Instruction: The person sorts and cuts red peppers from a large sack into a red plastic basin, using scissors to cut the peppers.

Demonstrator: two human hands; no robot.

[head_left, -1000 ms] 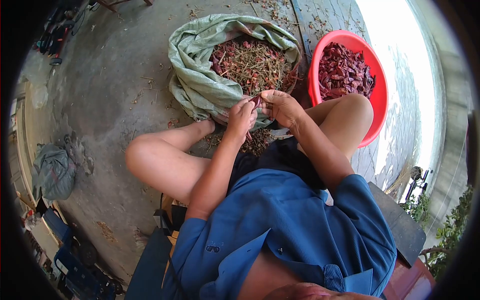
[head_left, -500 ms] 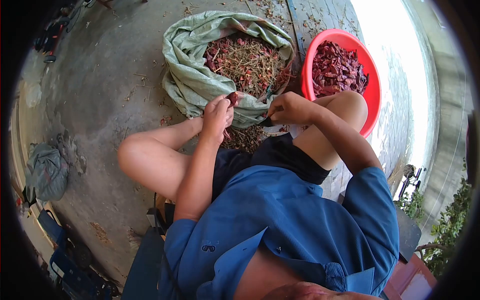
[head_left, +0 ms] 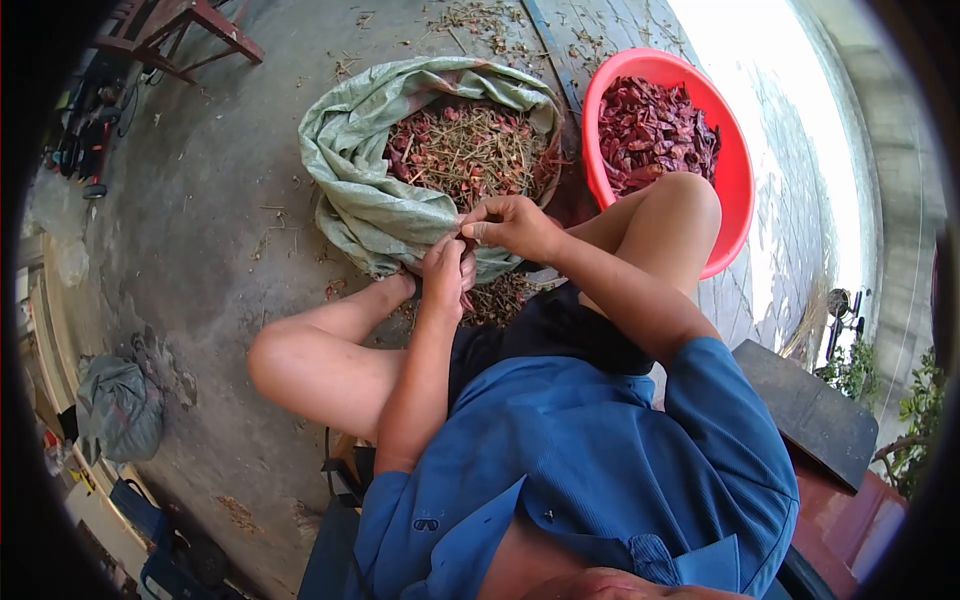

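Note:
My left hand [head_left: 446,272] is closed around dried red chili peppers [head_left: 467,301], whose tips poke out below the fingers. Right above it, the thumb and forefinger of my right hand [head_left: 512,229] pinch together against the top of the left hand's grip. What sits in that pinch is too small to make out. Both hands are over the near rim of a pale green woven sack [head_left: 350,130], rolled open. Inside lie dry stems and red chili scraps [head_left: 475,150]. A red basin [head_left: 737,190] to the right holds a heap of dried dark red chilies [head_left: 655,135].
More stems and scraps [head_left: 495,300] lie on the floor between my legs, and others are scattered beyond the sack. A wooden stool [head_left: 200,35] stands at the far left. A grey-green bag [head_left: 120,408] lies at the left. A dark board [head_left: 810,410] is beside my right side.
My right hand has come in from the sack's right edge to meet the left hand. The chili that stuck up from the left fist is now mostly hidden. The view has shifted.

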